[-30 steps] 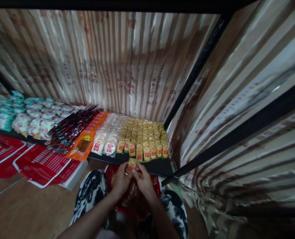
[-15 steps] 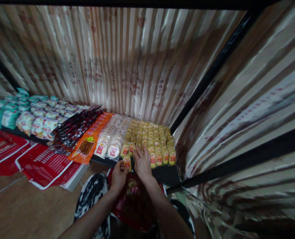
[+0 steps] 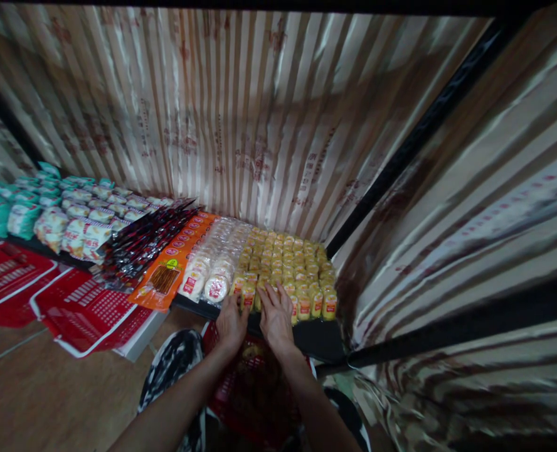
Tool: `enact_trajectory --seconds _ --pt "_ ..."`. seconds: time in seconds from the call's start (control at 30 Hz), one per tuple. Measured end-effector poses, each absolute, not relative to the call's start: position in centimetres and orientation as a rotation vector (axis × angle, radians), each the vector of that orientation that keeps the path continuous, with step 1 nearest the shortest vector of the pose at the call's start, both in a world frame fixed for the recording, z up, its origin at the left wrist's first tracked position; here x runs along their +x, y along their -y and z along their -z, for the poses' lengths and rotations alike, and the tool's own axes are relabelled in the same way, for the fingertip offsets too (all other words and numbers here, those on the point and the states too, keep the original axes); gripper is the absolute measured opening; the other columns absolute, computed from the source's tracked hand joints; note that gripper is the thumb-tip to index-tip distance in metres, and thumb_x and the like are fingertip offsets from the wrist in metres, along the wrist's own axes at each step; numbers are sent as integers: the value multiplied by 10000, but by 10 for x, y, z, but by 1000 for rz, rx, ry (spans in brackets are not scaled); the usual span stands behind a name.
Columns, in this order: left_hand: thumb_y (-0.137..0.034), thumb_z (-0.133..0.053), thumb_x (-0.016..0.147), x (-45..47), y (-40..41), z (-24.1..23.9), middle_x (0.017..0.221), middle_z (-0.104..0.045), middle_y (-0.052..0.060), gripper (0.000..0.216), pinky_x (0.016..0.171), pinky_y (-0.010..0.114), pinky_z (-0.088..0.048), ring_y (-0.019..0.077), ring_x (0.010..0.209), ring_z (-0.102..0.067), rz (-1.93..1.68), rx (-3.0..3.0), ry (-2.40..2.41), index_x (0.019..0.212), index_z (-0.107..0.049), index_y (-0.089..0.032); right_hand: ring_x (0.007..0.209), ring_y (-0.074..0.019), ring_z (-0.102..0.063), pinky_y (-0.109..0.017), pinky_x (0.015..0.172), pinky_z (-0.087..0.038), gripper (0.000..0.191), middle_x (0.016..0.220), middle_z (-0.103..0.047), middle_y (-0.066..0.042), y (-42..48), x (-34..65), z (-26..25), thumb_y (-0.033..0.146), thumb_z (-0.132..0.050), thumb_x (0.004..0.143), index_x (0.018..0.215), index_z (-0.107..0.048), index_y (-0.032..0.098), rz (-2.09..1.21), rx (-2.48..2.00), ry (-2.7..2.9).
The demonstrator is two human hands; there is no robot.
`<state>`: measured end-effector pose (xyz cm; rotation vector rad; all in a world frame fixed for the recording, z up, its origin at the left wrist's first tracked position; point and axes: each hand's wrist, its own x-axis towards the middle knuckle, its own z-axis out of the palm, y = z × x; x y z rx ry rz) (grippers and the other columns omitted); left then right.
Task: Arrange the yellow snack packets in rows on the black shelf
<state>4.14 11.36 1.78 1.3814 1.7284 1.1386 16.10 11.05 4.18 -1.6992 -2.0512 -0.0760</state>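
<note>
Both my hands reach to the front edge of a low black shelf (image 3: 316, 336). My left hand (image 3: 231, 321) is closed on a small yellow snack packet (image 3: 247, 294) that stands in the front row of several yellow packets (image 3: 290, 263). Beside it, my right hand (image 3: 275, 314) lies with fingers stretched out flat against the front packets of that block. A red basket (image 3: 254, 389) sits between my knees, under my forearms.
Left of the yellow packets lie rows of white round packets (image 3: 215, 263), orange packs (image 3: 165, 276), dark red sticks (image 3: 142, 242) and pale and teal bags (image 3: 57, 213). Red baskets (image 3: 81, 311) lie on the wooden floor at left. Striped curtain backs the shelf; black frame bars cross at right.
My hands went from holding a yellow packet in front of the shelf to setting it into the front row. My right hand let go and spread on the packets.
</note>
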Motion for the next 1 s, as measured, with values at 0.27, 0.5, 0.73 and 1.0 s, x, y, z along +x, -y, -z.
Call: enact_trajectory --seconds 0.27,0.5,0.73,1.0 --pt "-186 -545 786 46 -121 -15 1060 -570 77 341 872 310 -424 212 1027 -528 -1089 1565 -1818 1121 -484 -197 1289 -274 -263 -481 1003 -301 459 1286 -513 -83 -112 160 -37 64 -374 806 1199 -560 214 111 -1643 2004" --pt "-180 -510 817 44 -120 -5 1073 -568 93 355 862 323 -461 192 1016 -539 -1124 1815 -1804 1162 -432 -148 1289 -261 -282 -495 1000 -330 456 1323 -459 -97 -106 161 -33 65 -362 814 1210 -534 213 157 -1516 1950" --pt "-208 -476 852 43 -124 -2 1015 -589 86 324 809 322 -490 188 935 -573 -1159 1842 -1805 1166 -444 -136 1247 -240 -353 -504 982 -366 423 1273 -481 -107 -73 175 -10 74 -354 826 1193 -520 205 167 -1393 1814" --pt "-170 -464 852 47 -130 -2 1021 -594 96 347 838 305 -482 181 955 -576 -1129 1884 -1808 1195 -443 -117 1171 -240 -416 -497 925 -410 364 1204 -525 -106 -51 204 10 94 -350 825 1096 -567 204 157 -1487 1693"
